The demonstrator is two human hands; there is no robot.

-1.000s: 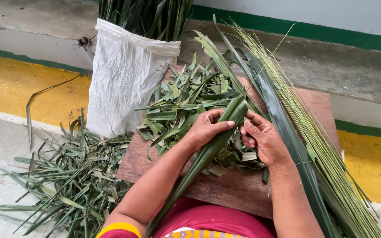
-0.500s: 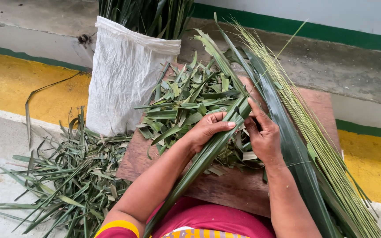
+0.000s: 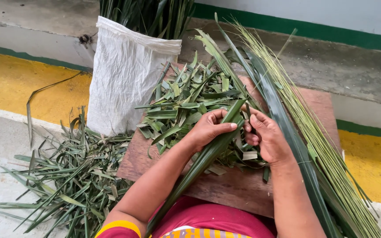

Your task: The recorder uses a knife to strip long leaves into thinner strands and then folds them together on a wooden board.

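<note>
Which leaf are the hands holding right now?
The long dark leaf running from lap to both hands, unlike the short cut pieces piled behind.

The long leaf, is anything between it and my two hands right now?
Nothing visible. The left hand wraps the long leaf directly, and the right hand pinches at its upper end. Cut leaf scraps lie under and beside it on the board, not between.

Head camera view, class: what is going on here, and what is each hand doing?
A person works at a wooden board. The left hand grips a long green leaf that runs from the lap up across the board. The right hand pinches at the same leaf near its upper end. Cut leaf pieces are heaped on the board, thin pale ribs lie along the right, and a white sack of leaves stands behind.
</note>
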